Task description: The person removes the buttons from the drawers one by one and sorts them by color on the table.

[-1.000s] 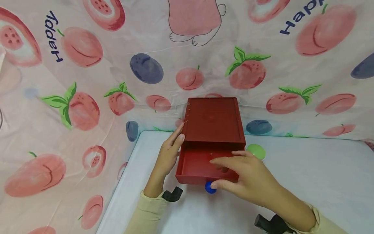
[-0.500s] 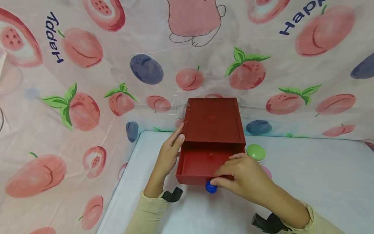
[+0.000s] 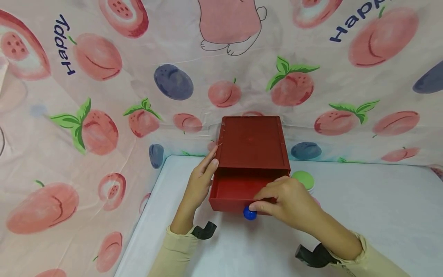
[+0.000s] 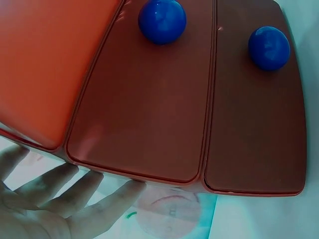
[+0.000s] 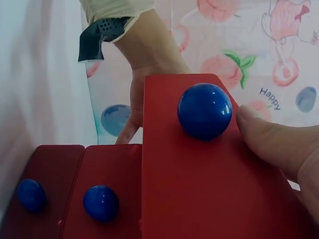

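A red-brown drawer cabinet (image 3: 254, 142) stands on the table with its top drawer (image 3: 226, 205) pulled part way out. The visible part of the drawer's inside holds nothing. My right hand (image 3: 294, 200) grips the drawer's front panel, fingers over its top edge and the thumb (image 5: 271, 139) on the outer face beside the round blue knob (image 5: 205, 111). With straight fingers, my left hand (image 3: 199, 182) rests against the cabinet's left side. Two lower drawers, each with a blue knob (image 4: 162, 21), are shut in the left wrist view.
A green-lidded container (image 3: 303, 179) stands right of the cabinet, partly behind my right hand. A sliver of something pink (image 3: 317, 202) shows below it. Fruit-printed cloth (image 3: 187, 80) hangs behind and to the left of the white table (image 3: 373, 215).
My right hand has closed its fingers and thumb on the drawer's front panel. The drawer has slid slightly inward, away from me. My left hand has kept its place.
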Tool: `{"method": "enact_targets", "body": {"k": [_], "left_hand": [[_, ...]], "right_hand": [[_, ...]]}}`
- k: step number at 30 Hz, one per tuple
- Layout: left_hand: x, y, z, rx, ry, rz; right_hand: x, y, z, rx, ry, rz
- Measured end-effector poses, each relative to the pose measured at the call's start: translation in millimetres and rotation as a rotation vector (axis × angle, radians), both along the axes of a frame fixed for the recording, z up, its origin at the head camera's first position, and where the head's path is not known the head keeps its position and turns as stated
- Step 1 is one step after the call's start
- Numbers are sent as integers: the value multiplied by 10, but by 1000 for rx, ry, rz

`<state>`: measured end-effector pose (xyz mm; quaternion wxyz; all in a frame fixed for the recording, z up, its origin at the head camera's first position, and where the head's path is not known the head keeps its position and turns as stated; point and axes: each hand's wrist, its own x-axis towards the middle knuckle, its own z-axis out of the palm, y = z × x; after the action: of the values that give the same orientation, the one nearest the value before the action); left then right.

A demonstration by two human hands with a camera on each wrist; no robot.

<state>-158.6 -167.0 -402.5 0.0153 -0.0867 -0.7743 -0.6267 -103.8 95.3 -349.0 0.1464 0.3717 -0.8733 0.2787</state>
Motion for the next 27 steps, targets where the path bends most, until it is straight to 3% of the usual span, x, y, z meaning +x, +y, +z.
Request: {"method": "enact_targets", "body": {"k": [13,27], "left_hand": [[0,-13,-13,18,-3,-14],[1,8,-5,34,-3,-12]], "right_hand": [[-198,-43,-36,-44,19,-64],[-199,-45,-64,22,133,-212]]}}
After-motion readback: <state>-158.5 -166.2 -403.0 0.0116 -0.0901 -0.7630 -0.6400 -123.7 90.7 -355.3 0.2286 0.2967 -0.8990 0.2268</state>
